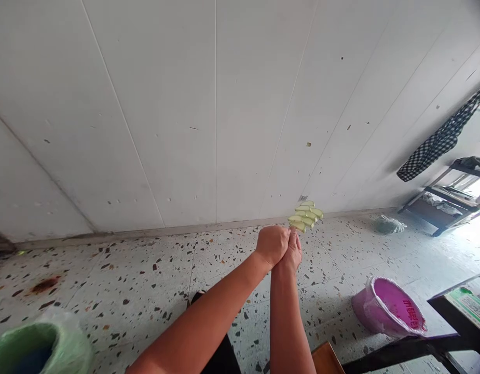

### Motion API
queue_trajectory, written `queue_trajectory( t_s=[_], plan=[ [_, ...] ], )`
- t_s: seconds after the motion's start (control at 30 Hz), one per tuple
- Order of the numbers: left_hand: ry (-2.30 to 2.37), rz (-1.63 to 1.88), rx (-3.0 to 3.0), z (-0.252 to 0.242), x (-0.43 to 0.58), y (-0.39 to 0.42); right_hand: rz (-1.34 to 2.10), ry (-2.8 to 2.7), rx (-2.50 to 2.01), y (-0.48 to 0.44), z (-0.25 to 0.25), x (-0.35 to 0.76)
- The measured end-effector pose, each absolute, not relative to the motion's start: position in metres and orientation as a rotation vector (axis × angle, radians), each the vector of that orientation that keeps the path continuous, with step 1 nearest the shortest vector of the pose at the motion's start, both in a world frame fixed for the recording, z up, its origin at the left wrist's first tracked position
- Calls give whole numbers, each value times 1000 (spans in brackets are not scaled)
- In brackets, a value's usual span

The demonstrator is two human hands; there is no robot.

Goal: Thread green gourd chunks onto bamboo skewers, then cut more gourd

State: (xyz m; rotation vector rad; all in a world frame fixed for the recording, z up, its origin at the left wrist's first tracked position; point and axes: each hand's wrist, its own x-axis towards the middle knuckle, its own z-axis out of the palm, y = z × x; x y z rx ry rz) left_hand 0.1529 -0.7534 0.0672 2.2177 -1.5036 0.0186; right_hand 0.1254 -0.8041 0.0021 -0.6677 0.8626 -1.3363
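Note:
Both my hands come together in front of the wall's foot, above the speckled floor. My left hand (273, 244) is closed in a fist, pressed against my right hand (293, 253). My right hand is also closed, its fingers wrapped at the base of a fanned bunch of zucchini slices (305, 215). The slices are pale with green edges and stick out past my fingertips in overlapping rows, like skewered pieces. Any sticks under them are hidden inside my hands. Which hand bears more of the bunch I cannot tell.
A purple bucket (387, 306) with a plastic liner stands at right, near a dark table frame (403, 353). A green-lined bin (70, 343) is at lower left. Farther right are a plastic bag (390, 225), a shelf rack (444, 202) and a checked cloth (438, 145) on the wall.

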Motion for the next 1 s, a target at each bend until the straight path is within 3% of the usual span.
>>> queue_trajectory(
  t_s=[1.0],
  plan=[
    [-1606, 52, 2211, 68, 147, -760, -1290, 843, -564, -805, 9, 112]
  ],
)
